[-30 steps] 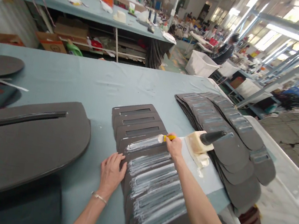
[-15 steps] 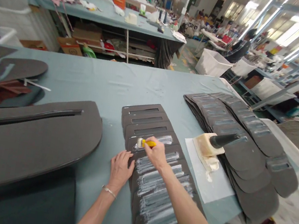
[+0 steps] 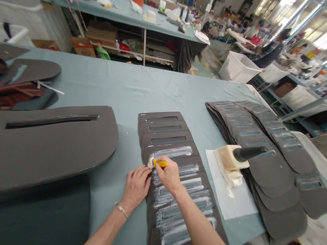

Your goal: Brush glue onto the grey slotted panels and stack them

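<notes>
My right hand (image 3: 169,175) grips a small brush (image 3: 160,163) with a yellow handle, its pale bristles on the dark panels near their left edge. These overlapping dark grey panels (image 3: 190,140) have rectangular slots, several of them ringed by wet white glue streaks (image 3: 175,239). My left hand (image 3: 137,186), fingers stretched out, rests at the left edge of the panels, fingertips just below the brush. To the right, a cream-coloured container (image 3: 228,158) with a dark cone-shaped piece lies on a white sheet (image 3: 231,206), pale glue spilling beside it.
More dark panels with glued slots (image 3: 269,171) are piled at the right. A large dark panel with a long slit (image 3: 54,151) lies at the left, near brown material (image 3: 4,96). Across the blue table (image 3: 120,83) stands another cluttered table (image 3: 112,10). A person (image 3: 270,52) sits far right.
The brush has moved down and slightly left on the panel, and a white streak now runs along the slot above it. My left hand stays at the edge. The view has shifted slightly.
</notes>
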`<state>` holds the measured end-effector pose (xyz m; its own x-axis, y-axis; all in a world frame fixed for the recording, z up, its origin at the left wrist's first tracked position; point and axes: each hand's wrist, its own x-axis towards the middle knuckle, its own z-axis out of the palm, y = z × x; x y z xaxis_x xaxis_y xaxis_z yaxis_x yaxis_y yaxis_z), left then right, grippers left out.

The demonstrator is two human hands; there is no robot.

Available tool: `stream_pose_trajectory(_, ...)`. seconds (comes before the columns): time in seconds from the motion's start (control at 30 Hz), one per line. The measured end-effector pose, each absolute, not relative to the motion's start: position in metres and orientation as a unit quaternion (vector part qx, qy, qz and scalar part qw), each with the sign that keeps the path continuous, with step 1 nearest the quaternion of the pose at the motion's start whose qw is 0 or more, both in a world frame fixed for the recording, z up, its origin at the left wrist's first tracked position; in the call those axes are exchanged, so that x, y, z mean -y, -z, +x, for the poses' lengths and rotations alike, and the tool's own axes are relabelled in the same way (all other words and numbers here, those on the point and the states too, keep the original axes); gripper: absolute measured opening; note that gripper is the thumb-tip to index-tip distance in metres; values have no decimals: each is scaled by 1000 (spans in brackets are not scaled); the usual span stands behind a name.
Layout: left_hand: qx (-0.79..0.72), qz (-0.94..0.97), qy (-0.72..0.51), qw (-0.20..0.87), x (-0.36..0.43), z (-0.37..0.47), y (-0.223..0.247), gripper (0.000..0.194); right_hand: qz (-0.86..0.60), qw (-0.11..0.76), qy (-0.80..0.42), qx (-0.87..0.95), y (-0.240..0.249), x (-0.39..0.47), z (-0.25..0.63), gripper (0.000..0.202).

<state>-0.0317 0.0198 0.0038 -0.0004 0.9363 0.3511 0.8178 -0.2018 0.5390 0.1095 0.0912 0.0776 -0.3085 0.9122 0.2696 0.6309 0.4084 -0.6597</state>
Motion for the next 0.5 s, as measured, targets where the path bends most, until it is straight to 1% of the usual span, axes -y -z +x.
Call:
stream_pose_trajectory(0.07, -624, 711, -312, 84, -16, -29, -2, 30, -536, 300, -207, 762, -75, -99, 122, 15)
stream_pose_trajectory(0.13, -631, 709, -305, 79, -15, -27, -2, 30, -593, 292, -159, 734, -78, -111, 141, 14)
stream_pose_trajectory(0.23, -638, 704, -303, 74, -16, -25, -2, 29, -634, 303, -83, 707, -87, -115, 148, 14)
stream_pose_trajectory(0.3, -641, 701, -304, 72, -17, -24, -2, 28, -597, 316, -99, 731, -89, -104, 136, 15)
stream_pose_trajectory(0.4, -643, 698, -306, 74, -18, -24, 1, 27, -518, 307, -174, 779, -83, -90, 125, 15)
stream_pose_trajectory(0.43, -642, 699, -307, 75, -18, -24, 2, 27, -524, 304, -188, 774, -80, -92, 132, 15)
stream_pose_trajectory(0.5, -640, 700, -308, 78, -19, -24, 4, 27, -587, 313, -181, 724, -75, -103, 163, 16)
